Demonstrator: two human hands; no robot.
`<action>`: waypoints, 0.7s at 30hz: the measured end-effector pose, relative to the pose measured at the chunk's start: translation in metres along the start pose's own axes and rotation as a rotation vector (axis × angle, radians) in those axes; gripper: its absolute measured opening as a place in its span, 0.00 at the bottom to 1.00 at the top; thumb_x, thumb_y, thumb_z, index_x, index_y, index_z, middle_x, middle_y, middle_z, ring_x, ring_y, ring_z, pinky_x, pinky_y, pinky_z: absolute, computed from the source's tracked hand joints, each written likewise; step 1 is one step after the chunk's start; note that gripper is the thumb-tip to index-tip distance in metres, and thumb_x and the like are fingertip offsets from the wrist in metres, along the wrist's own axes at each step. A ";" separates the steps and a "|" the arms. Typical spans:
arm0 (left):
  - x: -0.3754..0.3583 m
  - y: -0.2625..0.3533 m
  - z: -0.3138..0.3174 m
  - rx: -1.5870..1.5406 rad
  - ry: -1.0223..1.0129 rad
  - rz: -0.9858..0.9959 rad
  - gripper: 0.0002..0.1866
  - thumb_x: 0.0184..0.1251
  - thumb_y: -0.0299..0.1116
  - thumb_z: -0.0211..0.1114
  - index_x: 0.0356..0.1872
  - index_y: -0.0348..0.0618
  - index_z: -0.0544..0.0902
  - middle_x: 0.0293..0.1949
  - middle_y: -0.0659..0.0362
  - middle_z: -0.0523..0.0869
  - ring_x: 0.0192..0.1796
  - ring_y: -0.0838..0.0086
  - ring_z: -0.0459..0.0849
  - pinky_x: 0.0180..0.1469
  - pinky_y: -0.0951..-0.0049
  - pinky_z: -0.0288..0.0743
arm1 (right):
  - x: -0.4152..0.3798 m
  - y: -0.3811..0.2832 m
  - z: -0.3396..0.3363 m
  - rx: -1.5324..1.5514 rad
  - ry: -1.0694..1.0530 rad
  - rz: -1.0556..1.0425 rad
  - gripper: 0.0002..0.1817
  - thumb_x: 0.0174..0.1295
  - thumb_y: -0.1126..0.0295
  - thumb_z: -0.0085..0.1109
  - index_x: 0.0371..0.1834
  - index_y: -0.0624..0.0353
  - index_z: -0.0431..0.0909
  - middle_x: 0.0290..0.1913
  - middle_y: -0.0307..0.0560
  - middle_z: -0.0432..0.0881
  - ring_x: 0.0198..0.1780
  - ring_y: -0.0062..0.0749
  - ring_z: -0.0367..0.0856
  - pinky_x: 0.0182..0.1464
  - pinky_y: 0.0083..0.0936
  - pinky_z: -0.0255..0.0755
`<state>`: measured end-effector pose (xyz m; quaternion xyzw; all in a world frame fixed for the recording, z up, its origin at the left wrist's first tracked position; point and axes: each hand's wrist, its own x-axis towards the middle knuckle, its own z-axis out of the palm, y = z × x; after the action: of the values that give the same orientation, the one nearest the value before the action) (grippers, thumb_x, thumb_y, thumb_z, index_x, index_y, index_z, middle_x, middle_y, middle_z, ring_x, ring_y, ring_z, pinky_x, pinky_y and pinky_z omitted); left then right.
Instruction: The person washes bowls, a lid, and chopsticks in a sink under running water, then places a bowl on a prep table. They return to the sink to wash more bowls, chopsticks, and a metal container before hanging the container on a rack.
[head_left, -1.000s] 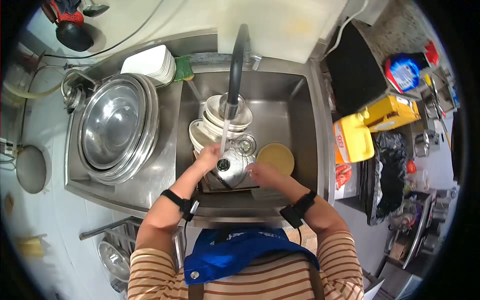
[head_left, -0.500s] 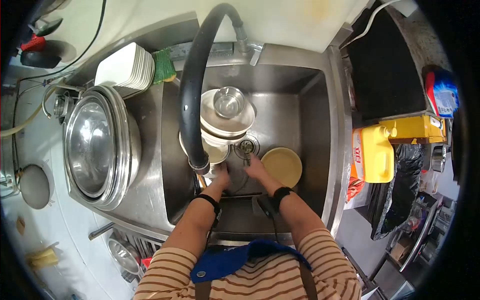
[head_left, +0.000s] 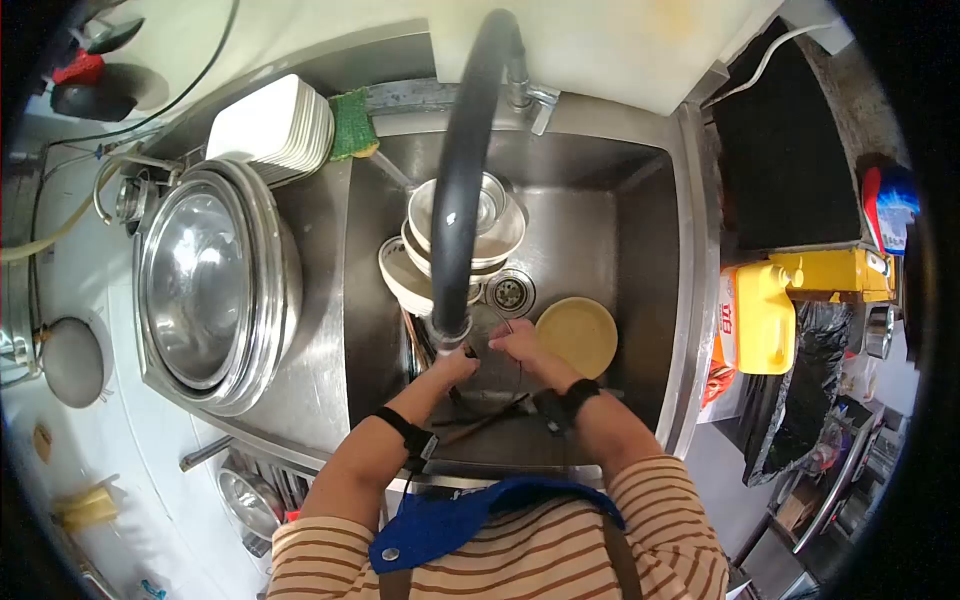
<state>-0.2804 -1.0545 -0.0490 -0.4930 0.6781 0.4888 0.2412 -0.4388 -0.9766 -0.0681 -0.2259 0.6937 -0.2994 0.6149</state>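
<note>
My left hand (head_left: 458, 366) is low in the sink, just below the spout of the black faucet (head_left: 468, 180). Its fingers look closed, and what they hold is mostly hidden. To its right, my right hand (head_left: 515, 342) pinches a thin metal utensil whose kind I cannot make out. A round yellow plate (head_left: 577, 337) lies on the sink floor beside that hand. Beyond both hands are stacked white bowls (head_left: 512, 228), partly behind the faucet, and the metal drain (head_left: 510, 292). Long thin utensils (head_left: 412, 335) lie left of my left hand.
Large nested steel bowls (head_left: 195, 280) stand on the left counter. Behind them are stacked white rectangular dishes (head_left: 265, 125) and a green scouring pad (head_left: 351, 125). Right of the sink rim (head_left: 690, 300) stands a yellow jug (head_left: 765, 320).
The view has shifted, moving the sink rightward in it. My right hand has drawn back from the drain. Bowls sit differently, and long thin utensils now show on the sink floor.
</note>
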 end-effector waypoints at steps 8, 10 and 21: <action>-0.101 0.032 -0.063 -1.536 -0.368 -0.063 0.22 0.64 0.37 0.55 0.54 0.32 0.67 0.44 0.43 0.77 0.44 0.52 0.80 0.43 0.53 0.76 | -0.145 -0.112 0.010 -0.874 0.148 -0.645 0.09 0.43 0.70 0.57 0.29 0.58 0.78 0.28 0.48 0.78 0.30 0.42 0.77 0.29 0.36 0.71; -0.125 0.033 -0.076 -1.624 -0.294 -0.019 0.20 0.64 0.34 0.54 0.52 0.30 0.67 0.42 0.41 0.78 0.43 0.50 0.81 0.40 0.53 0.78 | -0.157 -0.113 0.033 -0.993 0.161 -0.802 0.10 0.42 0.69 0.58 0.30 0.58 0.78 0.29 0.47 0.77 0.31 0.41 0.76 0.30 0.35 0.71; -0.150 -0.005 -0.081 -1.605 0.022 0.452 0.09 0.64 0.26 0.54 0.40 0.28 0.73 0.35 0.42 0.80 0.34 0.54 0.83 0.35 0.57 0.83 | -0.165 -0.087 0.046 -0.279 0.787 -0.741 0.30 0.50 0.62 0.61 0.56 0.60 0.63 0.49 0.57 0.71 0.52 0.49 0.70 0.53 0.43 0.66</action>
<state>-0.2037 -1.0630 0.1028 -0.3719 0.2089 0.8553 -0.2942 -0.3743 -0.9330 0.1077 -0.4051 0.7782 -0.4627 0.1272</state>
